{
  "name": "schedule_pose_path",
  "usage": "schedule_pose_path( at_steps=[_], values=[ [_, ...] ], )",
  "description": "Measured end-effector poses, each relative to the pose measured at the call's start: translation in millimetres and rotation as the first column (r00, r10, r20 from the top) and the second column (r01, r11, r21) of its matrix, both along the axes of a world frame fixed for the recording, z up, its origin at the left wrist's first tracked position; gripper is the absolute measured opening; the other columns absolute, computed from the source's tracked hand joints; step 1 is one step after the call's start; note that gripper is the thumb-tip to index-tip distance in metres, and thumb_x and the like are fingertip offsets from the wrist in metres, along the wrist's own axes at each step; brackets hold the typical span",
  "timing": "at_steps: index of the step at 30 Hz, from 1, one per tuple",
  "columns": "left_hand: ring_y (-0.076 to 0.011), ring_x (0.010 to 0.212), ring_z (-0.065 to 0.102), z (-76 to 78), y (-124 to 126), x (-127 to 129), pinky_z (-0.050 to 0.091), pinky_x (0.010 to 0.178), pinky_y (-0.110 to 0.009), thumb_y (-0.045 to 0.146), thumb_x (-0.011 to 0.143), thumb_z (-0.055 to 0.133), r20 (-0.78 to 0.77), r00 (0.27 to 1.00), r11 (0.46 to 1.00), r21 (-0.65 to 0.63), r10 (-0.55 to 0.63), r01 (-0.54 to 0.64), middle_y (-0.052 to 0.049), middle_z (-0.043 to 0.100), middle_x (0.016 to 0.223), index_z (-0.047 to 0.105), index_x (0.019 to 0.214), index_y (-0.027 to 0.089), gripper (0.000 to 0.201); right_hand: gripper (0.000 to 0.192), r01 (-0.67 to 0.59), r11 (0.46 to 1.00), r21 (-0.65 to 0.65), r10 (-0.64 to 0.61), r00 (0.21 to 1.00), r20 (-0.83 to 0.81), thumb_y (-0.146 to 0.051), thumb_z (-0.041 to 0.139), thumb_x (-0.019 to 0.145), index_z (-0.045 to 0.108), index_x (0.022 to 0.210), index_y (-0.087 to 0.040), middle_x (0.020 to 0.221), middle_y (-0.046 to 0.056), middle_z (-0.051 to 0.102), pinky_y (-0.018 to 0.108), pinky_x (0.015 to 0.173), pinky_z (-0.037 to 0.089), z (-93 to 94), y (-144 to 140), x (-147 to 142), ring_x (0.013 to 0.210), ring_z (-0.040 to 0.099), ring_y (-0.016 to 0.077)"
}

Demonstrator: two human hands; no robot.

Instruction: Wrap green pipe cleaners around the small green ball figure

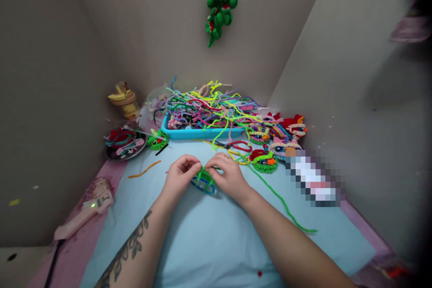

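My left hand (182, 173) and my right hand (229, 175) meet over the middle of the light blue cloth. Both pinch a small green and blue pipe cleaner ring (204, 184), the left at its upper left and the right at its upper right. The ring hangs tilted below my fingertips, and its top edge is partly hidden by them. Beyond my right hand runs a long green pipe cleaner (280, 198), curving over the cloth. Scissors with red and yellow handles (236, 146) lie just past that hand. An orange pipe cleaner piece (145, 169) is left of my left hand.
A blue tray (202, 134) heaped with colourful pipe cleaners stands at the back. Several finished fuzzy figures (265, 162) sit to the right, near a blurred-out object (313, 180). At left are a metal bowl (124, 155), a pink glue gun (87, 211) and a yellow cup (126, 101).
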State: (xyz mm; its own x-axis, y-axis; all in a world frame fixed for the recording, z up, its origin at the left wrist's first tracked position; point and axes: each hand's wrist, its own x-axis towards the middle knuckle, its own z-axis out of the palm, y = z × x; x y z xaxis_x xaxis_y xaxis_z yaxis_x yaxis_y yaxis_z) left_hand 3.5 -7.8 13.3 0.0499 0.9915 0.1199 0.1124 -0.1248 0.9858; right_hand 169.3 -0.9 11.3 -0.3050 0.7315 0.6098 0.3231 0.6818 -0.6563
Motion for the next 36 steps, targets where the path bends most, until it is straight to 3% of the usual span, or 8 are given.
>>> schedule_pose_path(
  at_steps=[2,5,10,15,20,29,36],
  values=[
    [-0.0126,0.061,0.056,0.1,-0.7,-0.5,0.043,0.057,-0.024,0.034,0.072,0.062,-0.151,0.987,0.992,0.122,0.056,-0.038,-0.002,0.063,0.068,0.064,0.073,0.016,0.018,0.011,0.056,0.998,0.008,-0.056,0.998,0.003,-0.017,0.051,0.081,0.06,0.076,-0.02,0.072,0.002,0.06,0.031,0.072,0.042,0.4,-0.4,-0.7,0.073,0.054,0.0156],
    [-0.0159,0.074,0.06,0.5,-2.2,-1.4,0.046,0.067,-0.027,0.031,0.076,0.059,-0.273,0.96,0.97,0.243,0.063,0.005,-0.005,0.068,0.079,0.069,0.077,0.018,0.016,0.01,0.085,0.996,0.035,-0.085,0.996,0.025,-0.017,0.051,0.082,0.06,0.076,-0.019,0.072,0.003,0.059,0.03,0.072,0.042,-0.6,-0.7,-2.0,0.074,0.053,0.0159],
    [-0.018,0.082,0.063,1.6,-4.0,0.0,0.048,0.078,-0.032,0.027,0.077,0.058,-0.303,0.952,0.963,0.264,0.037,0.046,-0.006,0.069,0.083,0.07,0.082,0.02,0.015,0.011,0.104,0.988,0.11,-0.109,0.993,0.044,-0.017,0.05,0.083,0.06,0.079,-0.02,0.073,0.004,0.06,0.032,0.072,0.043,-4.2,-1.3,-3.2,0.076,0.053,0.0171],
    [-0.0196,0.09,0.062,3.4,-4.4,2.8,0.047,0.083,-0.037,0.026,0.075,0.06,-0.303,0.94,0.942,0.331,0.157,-0.051,-0.007,0.07,0.091,0.07,0.082,0.02,0.013,0.012,0.157,0.97,0.185,-0.176,0.98,0.089,-0.016,0.049,0.083,0.06,0.081,-0.021,0.075,0.005,0.06,0.034,0.074,0.043,-5.4,-2.7,-1.8,0.078,0.052,0.0185],
    [-0.0194,0.088,0.063,2.6,-2.7,2.6,0.048,0.083,-0.037,0.024,0.077,0.058,-0.344,0.934,0.931,0.363,0.098,0.036,-0.007,0.07,0.09,0.07,0.083,0.022,0.014,0.012,0.118,0.959,0.256,-0.163,0.973,0.161,-0.016,0.049,0.083,0.06,0.084,-0.021,0.076,0.006,0.06,0.035,0.074,0.044,-8.8,-2.7,-1.7,0.081,0.052,0.0198],
    [-0.019,0.087,0.061,-3.7,-2.0,2.5,0.048,0.081,-0.037,0.022,0.078,0.057,-0.374,0.927,0.921,0.367,0.019,0.129,-0.007,0.07,0.087,0.069,0.087,0.021,0.016,0.01,0.086,0.985,0.149,-0.097,0.993,0.071,-0.017,0.048,0.084,0.058,0.082,-0.02,0.076,0.004,0.06,0.033,0.073,0.045,-12.3,2.2,-3.2,0.078,0.053,0.0178],
    [-0.0191,0.085,0.061,-5.9,-2.3,1.7,0.049,0.079,-0.037,0.022,0.079,0.056,-0.384,0.923,0.908,0.39,0.011,0.151,-0.008,0.069,0.087,0.069,0.087,0.021,0.015,0.014,0.085,0.994,0.07,-0.087,0.996,0.032,-0.02,0.05,0.084,0.061,0.093,-0.021,0.081,0.004,0.063,0.033,0.074,0.045,-11.8,4.3,-1.4,0.079,0.055,0.0177]
  ],
)
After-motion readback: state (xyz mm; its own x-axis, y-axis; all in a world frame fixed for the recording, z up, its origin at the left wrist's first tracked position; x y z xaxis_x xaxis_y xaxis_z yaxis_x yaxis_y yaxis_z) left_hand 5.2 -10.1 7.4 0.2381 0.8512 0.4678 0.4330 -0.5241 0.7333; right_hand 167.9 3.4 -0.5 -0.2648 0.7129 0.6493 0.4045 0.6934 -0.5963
